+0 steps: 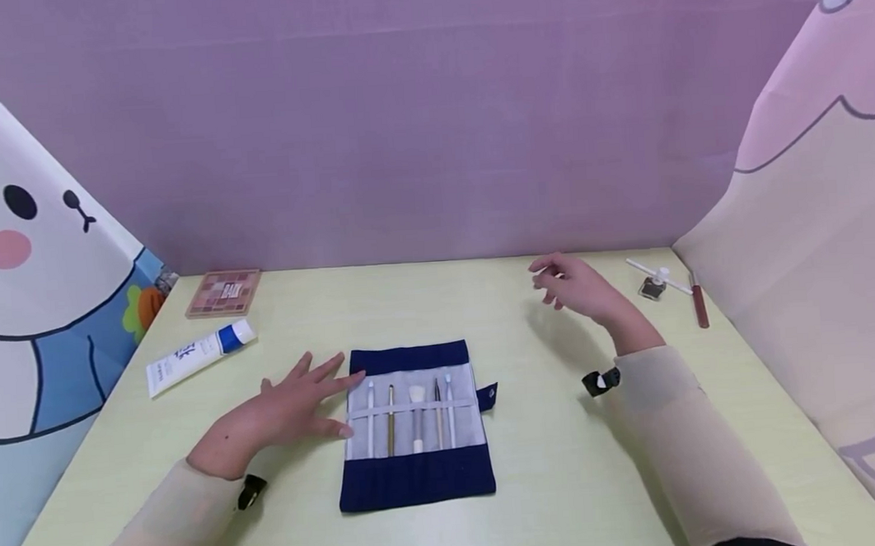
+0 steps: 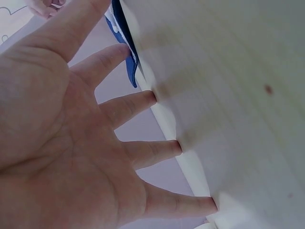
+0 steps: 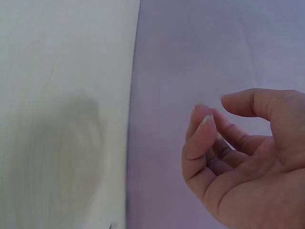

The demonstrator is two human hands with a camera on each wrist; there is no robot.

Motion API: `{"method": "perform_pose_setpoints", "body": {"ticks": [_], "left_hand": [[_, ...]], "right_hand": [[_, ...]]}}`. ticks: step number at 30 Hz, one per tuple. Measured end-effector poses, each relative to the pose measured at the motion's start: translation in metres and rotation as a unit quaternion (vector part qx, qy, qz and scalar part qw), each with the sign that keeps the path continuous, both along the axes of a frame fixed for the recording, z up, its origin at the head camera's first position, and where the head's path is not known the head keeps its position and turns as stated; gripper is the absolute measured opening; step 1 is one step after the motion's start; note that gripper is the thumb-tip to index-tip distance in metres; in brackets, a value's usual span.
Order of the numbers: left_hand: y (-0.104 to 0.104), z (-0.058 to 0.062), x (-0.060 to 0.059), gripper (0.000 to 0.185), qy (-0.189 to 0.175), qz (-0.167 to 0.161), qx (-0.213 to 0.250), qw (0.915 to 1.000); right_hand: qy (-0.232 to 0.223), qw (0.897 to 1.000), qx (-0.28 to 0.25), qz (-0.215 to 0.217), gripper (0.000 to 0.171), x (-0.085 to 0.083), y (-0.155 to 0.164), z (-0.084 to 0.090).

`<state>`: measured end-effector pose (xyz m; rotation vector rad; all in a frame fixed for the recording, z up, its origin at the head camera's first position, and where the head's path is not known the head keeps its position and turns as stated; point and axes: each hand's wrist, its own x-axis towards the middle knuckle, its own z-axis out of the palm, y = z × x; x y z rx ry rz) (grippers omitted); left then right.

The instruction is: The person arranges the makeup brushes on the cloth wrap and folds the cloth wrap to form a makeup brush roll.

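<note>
Brush roll (image 1: 417, 478), 1; 5 tools (image 1: 418, 428) inside; left hand (image 1: 296, 406) splayed, right hand (image 1: 576, 289) loosely curled.

The brush roll (image 1: 418, 478) is showing matt cloth, and its makeup brushes (image 1: 418, 426) are looking smooth-handled. The squeeze tube (image 1: 200, 357) at left is looking like smooth plastic. The tabletop (image 1: 552, 481) is displaying a smooth, faintly wood-grained finish; the far backdrop (image 1: 431, 141) is showing creased matt cloth.

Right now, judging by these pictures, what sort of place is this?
Probably a staged tabletop booth rather than an ordinary room: a pale table has a purple backdrop behind it and printed sheets at both sides.
</note>
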<state>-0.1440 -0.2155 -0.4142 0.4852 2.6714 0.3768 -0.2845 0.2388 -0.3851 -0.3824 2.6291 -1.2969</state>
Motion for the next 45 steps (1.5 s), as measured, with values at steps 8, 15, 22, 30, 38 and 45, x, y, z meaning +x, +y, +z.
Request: {"method": "perform_pose_setpoints", "body": {"ticks": [8,15,22,30,38,45], "left_hand": [[-0.001,-0.005,0.0,0.088,0.003,0.002,-0.004,1.0],[-0.002,-0.005,0.0,0.087,0.008,-0.003,0.002,1.0],[-0.002,-0.006,-0.001,0.087,0.008,-0.004,-0.004,0.9999],[-0.002,-0.005,0.0,0.087,0.01,-0.008,-0.003,0.9999],[-0.003,-0.007,0.0,0.088,0.007,-0.006,-0.004,0.9999],[-0.003,-0.007,-0.002,0.087,0.005,-0.004,-0.001,1.0]], "right_hand": [[-0.028,0.998,-0.002,-0.059,0.049,-0.015,0.04,-0.015],[-0.048,0.993,0.051,-0.091,0.054,-0.016,0.06,-0.021],[-0.091,0.985,0.113,-0.094,0.059,-0.018,0.076,-0.031],[-0.097,0.976,0.173,-0.089,0.055,-0.019,0.083,-0.038],[-0.093,0.974,0.188,-0.083,0.053,-0.019,0.079,-0.036],[-0.073,0.97,0.218,-0.074,0.049,-0.021,0.075,-0.038]]}}
